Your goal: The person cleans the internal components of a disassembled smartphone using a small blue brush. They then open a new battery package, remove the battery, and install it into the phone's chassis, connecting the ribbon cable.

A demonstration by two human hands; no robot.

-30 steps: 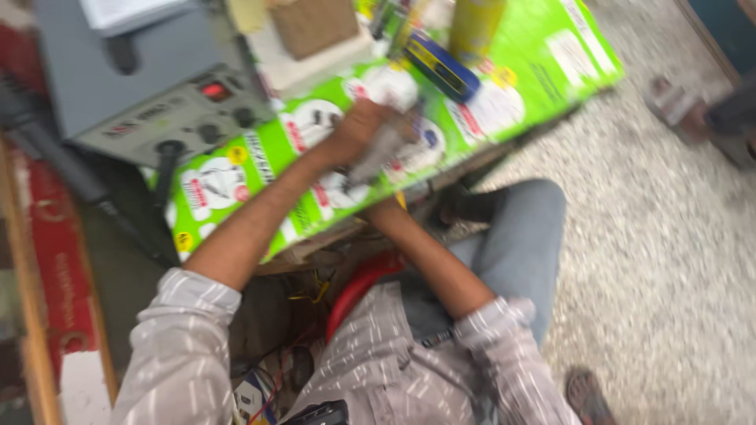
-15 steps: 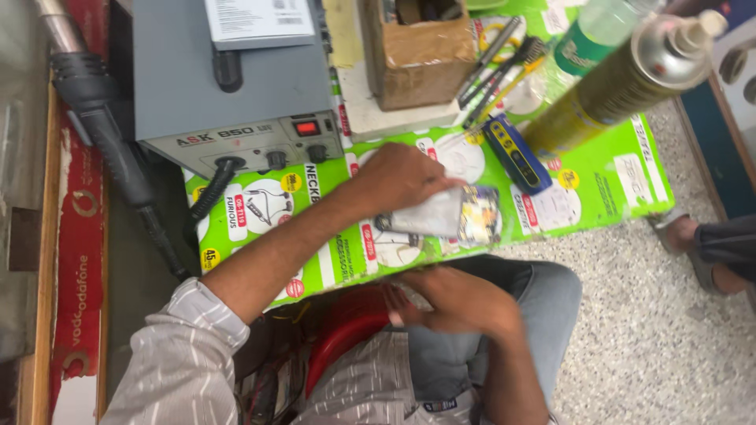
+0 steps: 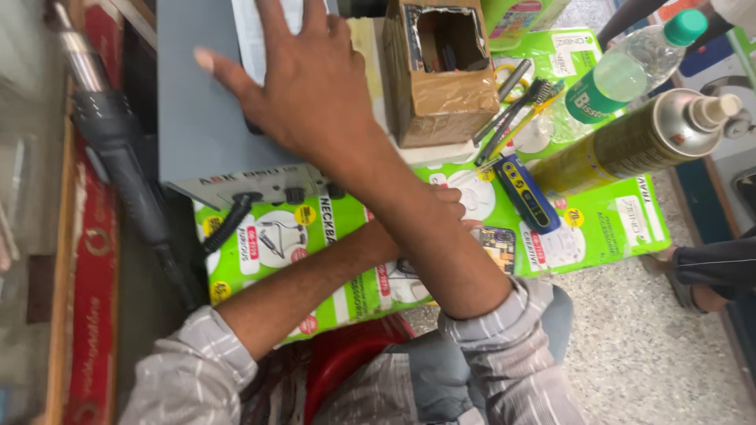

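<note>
My right hand [image 3: 303, 90] reaches across my body, fingers spread and empty, palm down over the top of a grey rework station [image 3: 197, 118], next to a white label [image 3: 248, 35]. My right forearm crosses over my left hand [image 3: 447, 201] and hides most of it. That hand rests curled on an opened phone [image 3: 498, 245], whose circuit board shows, on the green printed mat [image 3: 276, 244].
A cardboard box [image 3: 441, 86] of tools stands behind the mat, with brushes and tweezers [image 3: 516, 110], a blue tester [image 3: 526, 193], a spray can [image 3: 638, 142] and a green-capped bottle [image 3: 630, 71]. A black hot-air handle [image 3: 118, 157] lies left. Another person's foot [image 3: 709, 271] is at right.
My right hand has left my lap and swung up and left over the grey station. My left hand stays on the phone. The view has shifted slightly.
</note>
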